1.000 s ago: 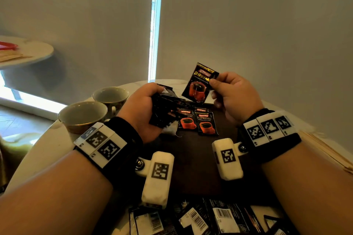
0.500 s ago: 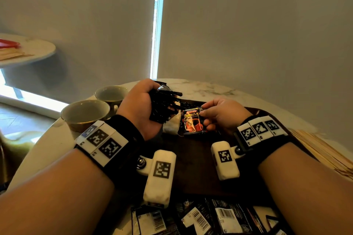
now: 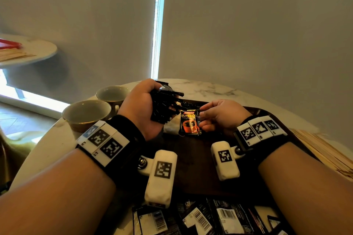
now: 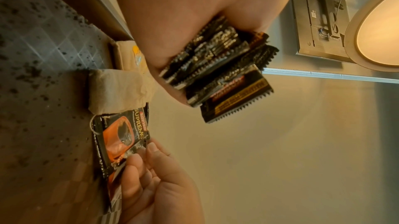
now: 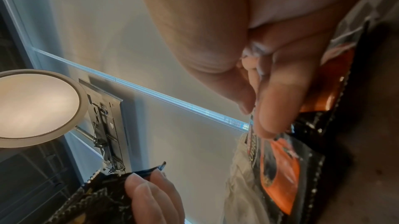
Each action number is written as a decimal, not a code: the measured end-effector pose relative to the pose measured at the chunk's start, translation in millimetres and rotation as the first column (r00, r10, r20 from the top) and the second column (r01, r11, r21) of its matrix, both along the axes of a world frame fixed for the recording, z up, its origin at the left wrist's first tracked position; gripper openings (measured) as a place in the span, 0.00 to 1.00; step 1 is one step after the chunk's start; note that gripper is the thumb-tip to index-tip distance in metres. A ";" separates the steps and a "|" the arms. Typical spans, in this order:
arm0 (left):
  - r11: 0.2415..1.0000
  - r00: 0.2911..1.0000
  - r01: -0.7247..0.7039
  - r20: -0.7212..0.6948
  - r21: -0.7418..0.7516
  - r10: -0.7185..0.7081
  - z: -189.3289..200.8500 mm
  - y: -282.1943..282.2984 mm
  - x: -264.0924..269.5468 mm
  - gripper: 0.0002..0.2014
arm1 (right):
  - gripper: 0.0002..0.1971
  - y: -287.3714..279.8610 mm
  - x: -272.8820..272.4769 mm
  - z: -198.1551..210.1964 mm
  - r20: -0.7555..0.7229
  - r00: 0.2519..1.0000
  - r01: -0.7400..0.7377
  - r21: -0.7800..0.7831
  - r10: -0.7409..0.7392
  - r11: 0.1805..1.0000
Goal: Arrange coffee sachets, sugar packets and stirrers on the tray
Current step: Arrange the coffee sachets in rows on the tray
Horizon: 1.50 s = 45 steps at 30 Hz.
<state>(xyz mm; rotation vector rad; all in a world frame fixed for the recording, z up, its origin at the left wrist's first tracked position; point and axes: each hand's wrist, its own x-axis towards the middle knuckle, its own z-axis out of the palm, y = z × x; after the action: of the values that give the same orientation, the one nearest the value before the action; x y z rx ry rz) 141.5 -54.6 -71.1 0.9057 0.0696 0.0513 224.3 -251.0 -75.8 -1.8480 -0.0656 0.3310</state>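
My left hand grips a thick bundle of black coffee sachets above the far left corner of the dark brown tray; the bundle fans out of the fist. My right hand pinches the edge of a single black-and-orange sachet, which lies low on the tray. In the right wrist view my thumb and forefinger close on that sachet. Pale paper sugar packets lie on the tray right beside it. Wooden stirrers lie off the tray at the right.
Two empty cups stand on the marble table left of the tray. Several more sachets lie barcode side up at the near edge. A second round table stands far left.
My right hand has brought the single sachet down from mid-air onto the tray beside the sugar packets. The left hand has kept hold of its bundle and barely moved.
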 end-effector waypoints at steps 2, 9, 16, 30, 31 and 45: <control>1.000 1.000 0.001 -0.003 0.003 -0.001 0.4 0.4 -0.5 0.09 | 0.10 -0.1 -0.4 -0.5 0.012 1.000 0.011 0.008 -0.011 1.000; 1.000 1.000 0.019 -0.023 0.024 -0.018 1.0 -0.9 -1.3 0.11 | 0.07 -1.4 0.7 6.1 0.054 0.998 0.041 0.057 -0.044 0.998; 0.996 0.996 0.071 -0.061 0.058 -0.068 4.0 -3.9 -4.7 0.26 | 0.04 -9.4 -2.1 33.5 0.193 0.981 -0.005 0.091 -0.013 0.996; 0.983 0.989 0.146 -0.048 0.113 -0.142 3.0 -6.4 -9.4 0.25 | 0.16 -5.5 -44.5 63.4 0.384 0.806 -0.371 -0.264 0.450 0.890; 0.982 0.989 0.147 -0.050 0.121 -0.142 2.9 -6.5 -9.5 0.25 | 0.16 -5.2 -44.4 62.9 0.387 0.804 -0.371 -0.267 0.452 0.889; 0.976 0.983 0.184 -0.049 0.117 -0.179 3.4 -8.6 -10.5 0.23 | 0.05 -1.2 -35.1 51.5 0.519 0.776 -0.290 -0.209 0.358 0.934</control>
<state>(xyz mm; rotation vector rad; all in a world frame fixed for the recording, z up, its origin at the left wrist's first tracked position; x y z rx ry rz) 131.0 -63.2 -67.7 1.0312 0.0192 -0.1337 189.2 -252.2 -24.3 -1.9979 -0.7924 0.0234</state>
